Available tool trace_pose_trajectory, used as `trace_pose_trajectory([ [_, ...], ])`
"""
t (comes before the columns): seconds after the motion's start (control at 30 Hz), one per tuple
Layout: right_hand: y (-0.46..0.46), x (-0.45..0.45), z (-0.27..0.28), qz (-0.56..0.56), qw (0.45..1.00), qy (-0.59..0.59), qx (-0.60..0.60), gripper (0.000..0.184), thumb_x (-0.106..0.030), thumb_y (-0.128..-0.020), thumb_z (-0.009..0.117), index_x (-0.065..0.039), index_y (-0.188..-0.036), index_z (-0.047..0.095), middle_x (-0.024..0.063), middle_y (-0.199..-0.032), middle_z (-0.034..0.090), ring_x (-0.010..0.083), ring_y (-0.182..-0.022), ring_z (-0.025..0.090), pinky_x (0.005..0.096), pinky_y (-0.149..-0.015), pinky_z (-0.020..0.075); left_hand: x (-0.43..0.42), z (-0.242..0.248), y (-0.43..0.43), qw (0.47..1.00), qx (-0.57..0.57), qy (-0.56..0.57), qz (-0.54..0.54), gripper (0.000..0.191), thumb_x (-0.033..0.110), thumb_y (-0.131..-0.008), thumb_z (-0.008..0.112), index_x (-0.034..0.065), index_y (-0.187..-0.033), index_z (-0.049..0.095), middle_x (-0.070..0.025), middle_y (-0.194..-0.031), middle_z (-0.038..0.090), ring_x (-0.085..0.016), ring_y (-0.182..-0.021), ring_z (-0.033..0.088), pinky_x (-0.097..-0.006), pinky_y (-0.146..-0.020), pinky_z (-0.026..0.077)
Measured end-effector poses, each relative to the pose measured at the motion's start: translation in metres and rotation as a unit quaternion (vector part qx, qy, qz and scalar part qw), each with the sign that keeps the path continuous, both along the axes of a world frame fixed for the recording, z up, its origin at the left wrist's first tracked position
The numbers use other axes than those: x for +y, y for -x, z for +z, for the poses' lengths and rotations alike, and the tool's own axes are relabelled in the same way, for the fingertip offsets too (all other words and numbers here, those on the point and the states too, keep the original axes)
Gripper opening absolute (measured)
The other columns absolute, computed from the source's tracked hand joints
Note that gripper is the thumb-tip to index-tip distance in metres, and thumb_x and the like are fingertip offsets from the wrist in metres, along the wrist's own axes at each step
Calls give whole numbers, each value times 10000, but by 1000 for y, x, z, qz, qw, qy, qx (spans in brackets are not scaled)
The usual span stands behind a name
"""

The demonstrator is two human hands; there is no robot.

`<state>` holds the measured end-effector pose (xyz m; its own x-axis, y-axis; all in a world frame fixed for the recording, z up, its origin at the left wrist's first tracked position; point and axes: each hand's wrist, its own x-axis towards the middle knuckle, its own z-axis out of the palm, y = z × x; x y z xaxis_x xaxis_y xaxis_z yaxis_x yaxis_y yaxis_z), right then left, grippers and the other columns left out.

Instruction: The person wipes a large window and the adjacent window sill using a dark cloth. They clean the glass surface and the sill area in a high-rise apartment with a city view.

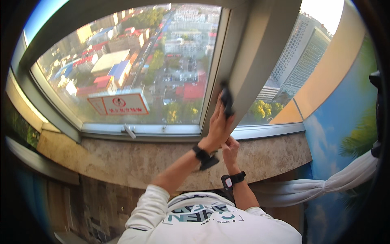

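Note:
My left hand (218,125) reaches up to the grey window mullion (259,61) with its fingers stretched along a small black object (227,102). That object lies between fingers and thumb against the frame, too blurred to name exactly. Just below, my right hand (230,149) is curled in a fist above the stone sill (182,164), close to the heel of my left hand. Whether something sits inside this fist is hidden. Black straps with small devices are on both wrists. Left of my hands is a framed window pane (146,70) with a metal handle (129,131).
A sticker (118,104) with writing is on the glass. A narrower pane (283,79) is to the right, beside a wall painted with sky and leaves (329,134). A white curtain (304,189) is gathered at lower right. Wood-patterned floor (97,207) shows below the sill.

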<state>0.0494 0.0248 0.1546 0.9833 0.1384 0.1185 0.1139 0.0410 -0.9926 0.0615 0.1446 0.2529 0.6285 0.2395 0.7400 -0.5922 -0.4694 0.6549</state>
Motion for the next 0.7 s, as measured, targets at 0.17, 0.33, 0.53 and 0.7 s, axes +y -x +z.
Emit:
trace_pose_trajectory([
  [0.17,-4,-7,-12,55,991,-56,-106,55,37,-915,626,40,-946,671,19,-840,701,72,-743,621,228,-684,480,-10,87,-29,984,-172,37,8,670,133,-972,628,-95,-1519,315,-302,-1599,310,-487,-1477,315,-493,-1197,305],
  [0.33,-14,-24,-26,124,982,-71,-121,58,37,-921,653,39,-975,675,-22,-884,685,40,-781,585,206,-685,459,-10,31,-12,990,-130,50,20,721,168,-939,657,-68,-1531,321,-271,-1612,310,-485,-1485,298,-518,-1207,277],
  [0.53,-15,-27,-22,113,992,-47,-36,94,64,-942,621,52,-993,699,14,-930,708,70,-813,644,225,-701,517,-25,-118,19,990,60,122,46,655,147,-937,662,-21,-1511,394,-251,-1589,366,-435,-1473,348,-449,-1187,332],
  [0.7,-19,-28,-30,137,980,115,91,128,41,-934,625,48,-978,745,71,-855,748,141,-755,728,274,-671,560,-31,-209,34,975,162,126,84,561,160,-973,643,22,-1482,452,-274,-1525,439,-447,-1354,480,-416,-1072,452],
])
